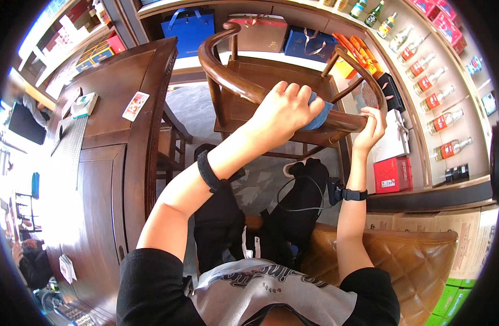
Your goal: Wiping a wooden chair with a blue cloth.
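"Grey-and-black short-sleeved T-shirt [276,282], right along the lower edge, comes closest. What's the left hand up to?"

"The left hand [284,111] is bunched in a fist over a crumpled blue cloth [319,116], held against the curved top rail of a glossy dark-brown wooden armchair [271,70]."

"And the right hand [370,129]?"

"Curled over that same rail, farther to the right. Its thumb is hidden, so I can't tell how fully it wraps around."

"Where's the armchair standing?"

"On the grey floor [181,103], just past the knees, between a dark polished wooden table [102,174] on the left and a pale-backed shelf unit [423,196] along the right and rear."

"What's on those shelves?"

"Clear glass bottles with red labels [444,120] down the right, a bright blue gift bag [189,32] at the back."

"Lower right?"

"A tan quilted leather seat [407,266], beside the right arm."
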Action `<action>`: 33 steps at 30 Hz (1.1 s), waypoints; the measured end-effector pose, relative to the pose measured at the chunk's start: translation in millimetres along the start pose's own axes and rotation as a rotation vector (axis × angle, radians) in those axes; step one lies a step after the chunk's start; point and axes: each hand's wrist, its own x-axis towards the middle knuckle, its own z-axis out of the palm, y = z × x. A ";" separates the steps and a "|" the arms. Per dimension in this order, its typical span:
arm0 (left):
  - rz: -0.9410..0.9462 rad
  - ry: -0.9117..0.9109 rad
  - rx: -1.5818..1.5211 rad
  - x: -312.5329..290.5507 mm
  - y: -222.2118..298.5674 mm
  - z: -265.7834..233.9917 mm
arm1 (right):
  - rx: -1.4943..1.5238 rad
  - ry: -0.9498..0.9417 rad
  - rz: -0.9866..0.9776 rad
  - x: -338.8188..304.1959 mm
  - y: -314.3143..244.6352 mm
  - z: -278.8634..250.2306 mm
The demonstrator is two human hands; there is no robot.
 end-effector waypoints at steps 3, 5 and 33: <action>0.115 0.055 -0.113 -4.1 -16.7 1.2 | -0.010 -0.033 0.009 -2.5 6.3 -7.5; 0.113 0.084 -0.139 -8.8 -28.5 1.3 | -0.025 -0.047 0.009 -1.6 8.0 -7.8; -0.317 0.163 -0.156 -74.7 -159.2 24.9 | -0.048 0.008 -0.066 1.6 -4.8 1.2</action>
